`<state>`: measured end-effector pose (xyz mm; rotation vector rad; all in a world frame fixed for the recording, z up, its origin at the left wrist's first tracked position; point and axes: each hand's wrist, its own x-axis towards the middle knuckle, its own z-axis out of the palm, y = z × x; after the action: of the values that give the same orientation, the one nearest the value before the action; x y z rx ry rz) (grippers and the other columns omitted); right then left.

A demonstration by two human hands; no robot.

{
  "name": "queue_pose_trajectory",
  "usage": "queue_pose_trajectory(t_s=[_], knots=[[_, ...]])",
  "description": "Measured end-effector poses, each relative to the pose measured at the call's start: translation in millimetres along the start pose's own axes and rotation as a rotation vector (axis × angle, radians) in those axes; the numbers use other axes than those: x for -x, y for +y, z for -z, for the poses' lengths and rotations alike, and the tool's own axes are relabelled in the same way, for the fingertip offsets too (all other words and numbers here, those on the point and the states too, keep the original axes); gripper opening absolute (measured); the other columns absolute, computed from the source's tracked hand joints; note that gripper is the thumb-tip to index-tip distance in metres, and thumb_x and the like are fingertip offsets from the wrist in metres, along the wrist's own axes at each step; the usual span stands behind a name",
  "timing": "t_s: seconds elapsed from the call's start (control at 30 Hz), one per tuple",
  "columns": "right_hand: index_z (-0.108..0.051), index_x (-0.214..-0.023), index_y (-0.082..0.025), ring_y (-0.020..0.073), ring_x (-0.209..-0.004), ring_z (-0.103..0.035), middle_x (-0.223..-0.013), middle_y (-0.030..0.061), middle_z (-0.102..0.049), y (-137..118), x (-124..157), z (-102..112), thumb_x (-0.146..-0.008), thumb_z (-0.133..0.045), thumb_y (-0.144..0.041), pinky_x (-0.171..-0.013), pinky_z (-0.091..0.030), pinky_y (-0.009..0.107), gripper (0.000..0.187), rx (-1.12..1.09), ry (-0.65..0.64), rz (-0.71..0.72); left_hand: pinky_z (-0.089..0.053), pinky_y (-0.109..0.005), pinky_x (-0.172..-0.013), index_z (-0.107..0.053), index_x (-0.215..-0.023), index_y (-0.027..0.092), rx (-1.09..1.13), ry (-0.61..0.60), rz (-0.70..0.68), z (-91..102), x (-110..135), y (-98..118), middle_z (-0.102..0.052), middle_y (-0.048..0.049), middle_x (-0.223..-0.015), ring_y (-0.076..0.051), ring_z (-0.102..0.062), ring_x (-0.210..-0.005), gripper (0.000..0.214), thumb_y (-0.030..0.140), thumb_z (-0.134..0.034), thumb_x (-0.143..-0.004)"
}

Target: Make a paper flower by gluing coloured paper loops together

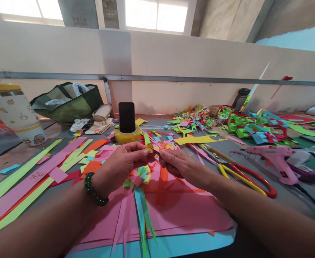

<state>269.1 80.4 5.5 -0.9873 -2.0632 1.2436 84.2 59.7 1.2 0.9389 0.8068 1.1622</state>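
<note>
My left hand (125, 157) is closed around a bundle of coloured paper strips (141, 200), whose pink, blue and green tails hang down toward me over pink sheets (189, 211). A folded cluster of pink, blue and green paper (139, 175) sits just below my fingers. My right hand (177, 163) is pinched shut on a thin dark stick-like thing (155, 152) that meets the left fingertips beside a small yellow-green strip (148, 141). A green bead bracelet (93, 191) circles my left wrist.
Red and yellow scissors (247, 177) and a pink glue gun (277, 159) lie to the right. A phone (126, 116) stands in a yellow tape roll (127, 136). Long paper strips (36, 175) lie to the left, finished paper flowers (192, 118) behind, and a green bag (68, 102) and a cup (17, 114) far left.
</note>
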Motion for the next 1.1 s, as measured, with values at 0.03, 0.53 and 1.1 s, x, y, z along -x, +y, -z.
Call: queue_pose_trajectory(t_s=[0.03, 0.53, 1.1], knots=[[-0.05, -0.069, -0.016, 0.0063, -0.045, -0.023, -0.051, -0.0071, -0.028, -0.3, 0.1, 0.0, -0.091, -0.037, -0.056, -0.04, -0.018, 0.021, 0.047, -0.003, -0.002, 0.001, -0.053, -0.022, -0.073, -0.059, -0.073, 0.013, -0.002, -0.002, -0.001, 0.1, 0.0, -0.1, -0.072, -0.006, -0.078, -0.013, -0.069, -0.071, 0.009, 0.009, -0.066, -0.077], [-0.043, -0.065, -0.018, 0.0063, -0.045, -0.022, -0.051, -0.0073, -0.029, 4.9, -3.1, 1.8, -0.086, -0.042, -0.062, -0.039, -0.017, 0.02, 0.048, -0.014, -0.009, -0.031, -0.052, -0.026, -0.081, -0.06, -0.072, 0.012, -0.01, -0.031, -0.021, 1.9, -1.6, -1.9, -0.072, -0.0067, -0.08, -0.015, -0.069, -0.075, 0.011, 0.014, -0.071, -0.074], [-0.059, -0.076, -0.015, 0.0079, -0.058, -0.041, -0.063, -0.0038, -0.046, -4.0, -3.6, 14.1, -0.076, -0.065, -0.046, -0.054, -0.032, 0.023, 0.032, 0.015, 0.082, 0.071, -0.051, -0.023, -0.068, -0.057, -0.076, 0.015, -0.174, -0.225, 0.103, 5.1, 0.7, -2.5, -0.071, -0.0051, -0.077, -0.015, -0.069, -0.073, 0.015, 0.021, -0.07, -0.076]])
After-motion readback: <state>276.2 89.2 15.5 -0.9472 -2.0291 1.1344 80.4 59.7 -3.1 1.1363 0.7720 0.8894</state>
